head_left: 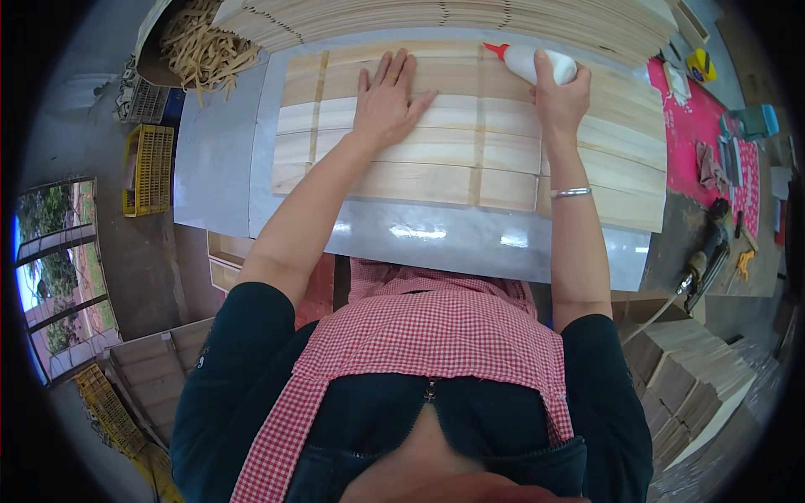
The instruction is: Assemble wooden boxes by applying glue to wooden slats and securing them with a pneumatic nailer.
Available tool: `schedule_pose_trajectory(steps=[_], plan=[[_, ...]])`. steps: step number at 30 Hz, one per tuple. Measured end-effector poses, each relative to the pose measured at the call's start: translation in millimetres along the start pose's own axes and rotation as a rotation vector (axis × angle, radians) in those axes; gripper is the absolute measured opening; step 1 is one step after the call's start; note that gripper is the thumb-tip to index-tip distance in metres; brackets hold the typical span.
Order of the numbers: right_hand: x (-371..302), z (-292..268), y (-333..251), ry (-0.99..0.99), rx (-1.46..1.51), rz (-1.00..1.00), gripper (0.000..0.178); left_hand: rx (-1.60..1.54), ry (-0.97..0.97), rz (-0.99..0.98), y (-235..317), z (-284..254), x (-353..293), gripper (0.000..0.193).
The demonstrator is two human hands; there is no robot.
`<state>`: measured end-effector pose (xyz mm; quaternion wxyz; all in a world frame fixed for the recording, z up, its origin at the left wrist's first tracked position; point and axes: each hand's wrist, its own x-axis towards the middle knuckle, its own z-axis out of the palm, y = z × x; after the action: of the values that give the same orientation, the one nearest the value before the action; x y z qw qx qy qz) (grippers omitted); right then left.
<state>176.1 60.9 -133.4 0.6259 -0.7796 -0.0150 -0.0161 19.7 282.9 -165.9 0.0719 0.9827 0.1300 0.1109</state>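
Several pale wooden boards point(402, 180) lie side by side on the grey tabletop in front of me, with tan strips of tape running across them. My left hand point(388, 102) rests flat on the boards' left part, fingers spread and holding nothing. A white squeeze bottle with a red pointed nozzle point(518, 64) is gripped in my right hand point(562, 94) above the far right of the boards. The bottle is tilted over, its nozzle toward the left. Whether any liquid is coming out cannot be made out.
Long stacked boards point(470, 23) line the table's far side. A bin of curled tan strips point(205, 44) stands far left, near a yellow crate point(148, 170). To the right, a black power tool point(711, 251) lies near a pink cloth point(683, 126); stacked wooden pieces point(692, 377) sit below.
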Motion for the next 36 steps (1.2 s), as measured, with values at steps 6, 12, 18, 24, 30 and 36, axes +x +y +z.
schedule_pose_trajectory(steps=[6,12,18,24,30,36], plan=[[-7,3,3,0.024,-0.070,-0.009,0.062,0.007,0.020,-0.005,-1,6,0,0.077],[-62,-35,0,-0.029,-0.102,-0.042,0.058,0.049,0.032,-0.022,-5,6,-1,0.073],[-125,-83,2,-0.072,-0.194,-0.074,0.051,-0.001,-0.071,-0.013,15,-13,-16,0.080],[-171,-113,2,-0.116,-0.212,-0.106,0.046,0.057,-0.155,0.184,38,-24,-75,0.082],[-196,-131,-1,-0.140,-0.260,-0.136,0.044,0.021,-0.094,0.243,40,-16,-87,0.078],[-185,-140,-26,-0.302,-0.129,0.173,0.042,0.014,0.001,0.198,29,-8,-92,0.069]])
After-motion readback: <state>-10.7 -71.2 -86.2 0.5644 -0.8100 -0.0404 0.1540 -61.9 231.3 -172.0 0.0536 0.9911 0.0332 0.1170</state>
